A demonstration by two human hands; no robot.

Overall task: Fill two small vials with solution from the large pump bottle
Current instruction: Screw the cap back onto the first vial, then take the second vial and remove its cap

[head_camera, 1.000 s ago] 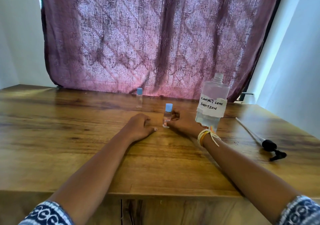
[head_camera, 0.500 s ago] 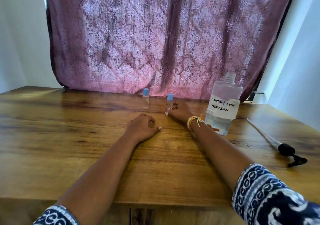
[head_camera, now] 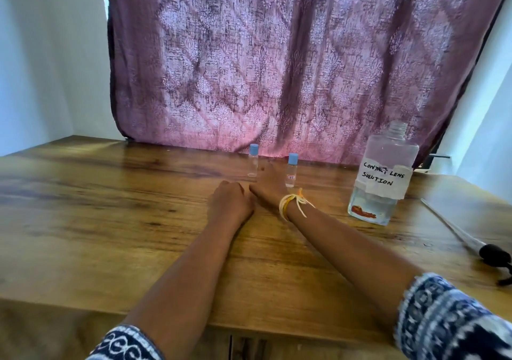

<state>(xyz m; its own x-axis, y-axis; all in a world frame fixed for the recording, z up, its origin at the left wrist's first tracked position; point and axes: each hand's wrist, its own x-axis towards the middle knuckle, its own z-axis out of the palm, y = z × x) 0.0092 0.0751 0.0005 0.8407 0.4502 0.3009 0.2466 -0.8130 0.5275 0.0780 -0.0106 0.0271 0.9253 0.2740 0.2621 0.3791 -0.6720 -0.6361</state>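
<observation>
Left of centre in the frame, the left hand (head_camera: 231,203) rests on the counter (head_camera: 110,221) with its fingers loosely curled under and nothing in them. Just right of it the right hand (head_camera: 267,183) lies stretched toward the curtain (head_camera: 277,68), fingers fairly straight and gripping nothing, its fingertips reaching into the gap between the two vials. The left vial (head_camera: 253,160) stands upright with its blue cap on, close to the fingertips; whether they touch it I cannot tell. The right vial (head_camera: 291,170), also capped and upright, stands just beside the back of that hand and carries a small label. Both look narrow and light, so the likeliest slip is that a sideways move of the right hand or its wrist cord (head_camera: 293,203) knocks one over and sends it rolling along the counter. Further right stands the large bottle (head_camera: 383,176), marked as contact lens solution, with its neck bare and liquid low in its base. With no top on, a bump from the right forearm would probably spill what is left. At the far right edge the pump (head_camera: 496,254) lies on the counter with its long tube (head_camera: 448,225) pointing up-left; a sleeve could sweep it off, and the tube lying on bare wood may pick up dirt.
</observation>
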